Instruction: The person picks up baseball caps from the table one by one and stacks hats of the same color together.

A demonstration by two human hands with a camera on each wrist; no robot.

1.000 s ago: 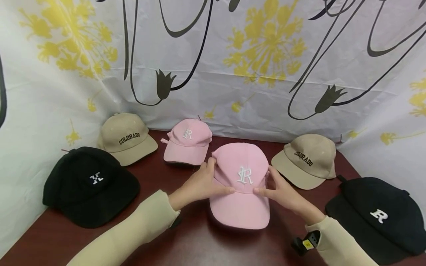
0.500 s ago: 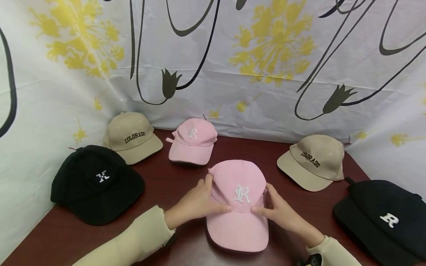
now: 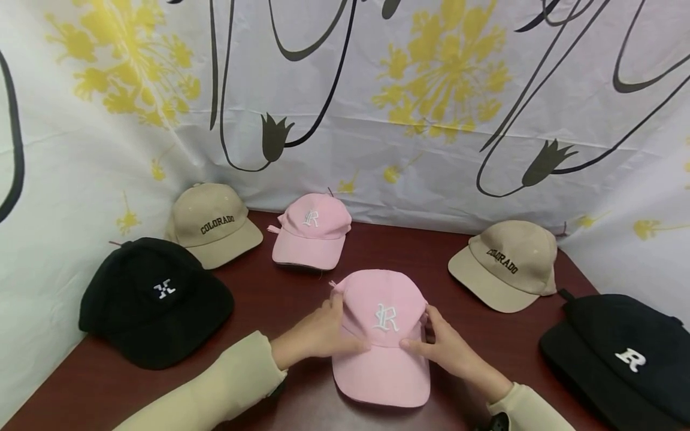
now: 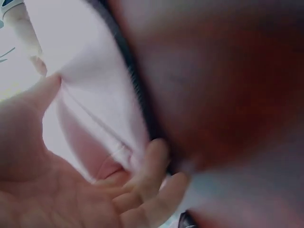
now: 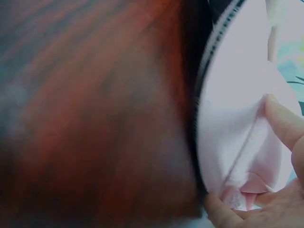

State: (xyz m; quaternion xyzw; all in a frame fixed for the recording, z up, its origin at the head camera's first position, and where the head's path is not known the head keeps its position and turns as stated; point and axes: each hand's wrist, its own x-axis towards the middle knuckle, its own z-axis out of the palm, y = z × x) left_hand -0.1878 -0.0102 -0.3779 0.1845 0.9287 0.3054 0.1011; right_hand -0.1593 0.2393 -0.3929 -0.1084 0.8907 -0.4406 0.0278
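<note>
A pink baseball cap with a white embroidered R faces me at the middle front of the table. My left hand grips its left side, thumb on the seam between crown and brim, fingers round the side. On the opposite side my right hand holds it the same way, thumb on that seam. In the left wrist view the cap's pink fabric lies between thumb and fingers, fingertips at the dark lower edge. The right wrist view shows the pink brim with my thumb at the seam.
Behind stands a smaller-looking pink cap. A beige COLORADO cap and a black cap sit at the left. Another beige cap and a black R cap are at the right. A patterned white cloth hangs behind the dark red table.
Both hands have brought the pink cap towards me and down onto the front of the table, then slightly left. The view has shifted a little; the other caps have stayed put.
</note>
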